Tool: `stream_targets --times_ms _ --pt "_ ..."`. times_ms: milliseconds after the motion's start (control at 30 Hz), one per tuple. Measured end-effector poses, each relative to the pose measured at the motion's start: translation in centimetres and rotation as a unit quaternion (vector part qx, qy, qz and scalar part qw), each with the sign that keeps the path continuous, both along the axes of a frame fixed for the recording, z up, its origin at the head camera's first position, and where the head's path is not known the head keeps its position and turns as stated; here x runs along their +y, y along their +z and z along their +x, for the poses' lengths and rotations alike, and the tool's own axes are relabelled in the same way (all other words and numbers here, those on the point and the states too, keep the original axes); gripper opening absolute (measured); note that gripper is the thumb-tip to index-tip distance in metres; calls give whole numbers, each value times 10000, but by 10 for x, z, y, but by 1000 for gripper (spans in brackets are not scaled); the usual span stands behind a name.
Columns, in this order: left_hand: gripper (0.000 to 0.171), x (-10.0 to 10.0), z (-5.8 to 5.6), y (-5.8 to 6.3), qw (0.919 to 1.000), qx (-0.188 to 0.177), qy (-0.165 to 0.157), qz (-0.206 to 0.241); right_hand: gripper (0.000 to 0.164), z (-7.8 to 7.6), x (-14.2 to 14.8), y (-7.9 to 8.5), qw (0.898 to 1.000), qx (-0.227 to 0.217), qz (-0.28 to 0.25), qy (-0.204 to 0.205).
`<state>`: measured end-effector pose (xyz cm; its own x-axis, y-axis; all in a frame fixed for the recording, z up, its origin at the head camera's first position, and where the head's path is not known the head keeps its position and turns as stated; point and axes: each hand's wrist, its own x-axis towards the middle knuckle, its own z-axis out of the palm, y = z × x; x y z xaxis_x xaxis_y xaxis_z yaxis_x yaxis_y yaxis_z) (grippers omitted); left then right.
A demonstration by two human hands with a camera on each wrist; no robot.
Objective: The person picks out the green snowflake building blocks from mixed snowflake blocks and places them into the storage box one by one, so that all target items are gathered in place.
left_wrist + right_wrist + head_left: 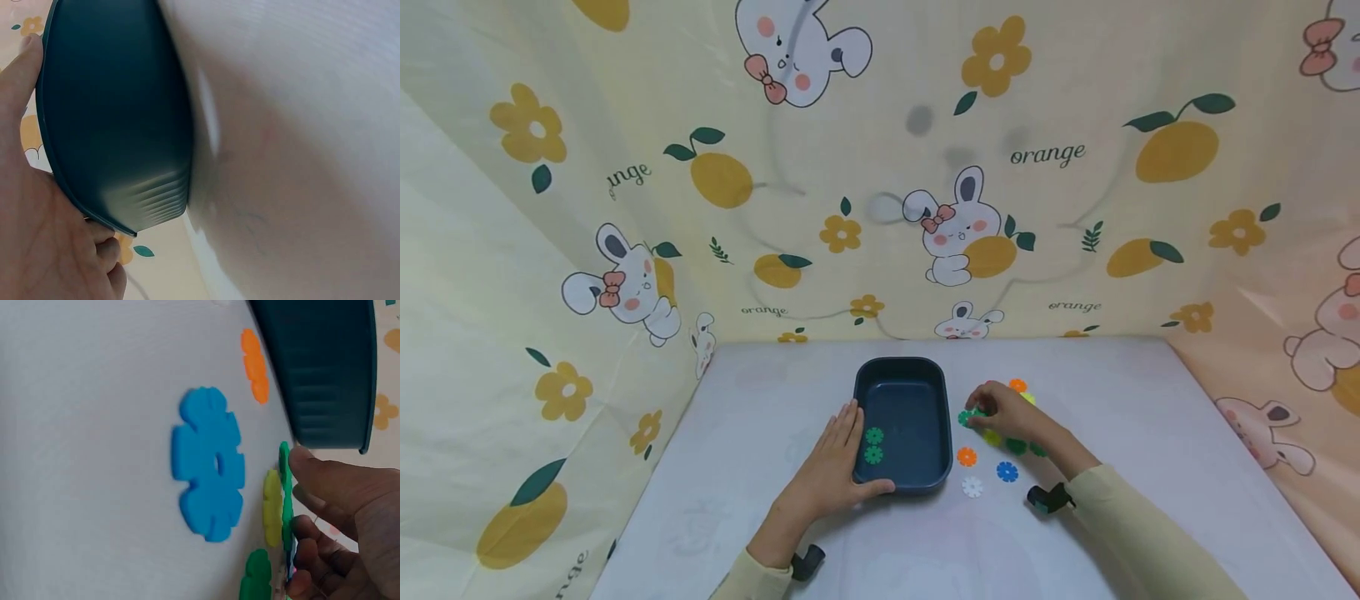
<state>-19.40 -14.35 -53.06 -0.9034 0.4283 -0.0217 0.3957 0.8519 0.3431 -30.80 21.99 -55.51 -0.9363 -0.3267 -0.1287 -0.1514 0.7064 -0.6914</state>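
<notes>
The space is enclosed behind and at both sides by a pale yellow backdrop printed with rabbits, oranges and flowers, and below it a white table is seen. A dark blue tray is set on the table, lengthwise. Its left rim is touched by the left hand, whose fingers are laid out straight and whose thumb is spread along the near edge; nothing is clenched. The right hand is placed just right of the tray, and a green flower piece is pinched between its thumb and fingers. A black device is seen by the right wrist. Two green pieces are contained in the tray, near its left wall. On the table, nearer the person than the right hand, an orange piece, a blue piece and a white piece are scattered; a yellow piece is partly covered by that hand in the head view.
</notes>
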Motion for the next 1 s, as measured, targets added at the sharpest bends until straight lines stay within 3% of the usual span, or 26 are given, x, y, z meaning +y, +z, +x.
stream_targets --times_ms 367,833,1000 --pt "130 0 -1 -2 10000 -24 68 -23 29 3 -8 1 9991 258 334 50" --pt "131 0 1 0 10000 -17 27 -28 9 12 -7 15 9994 326 -63 141" --pt "132 -1 2 0 10000 25 -18 27 6 12 -7 21 9993 231 -282 -53"
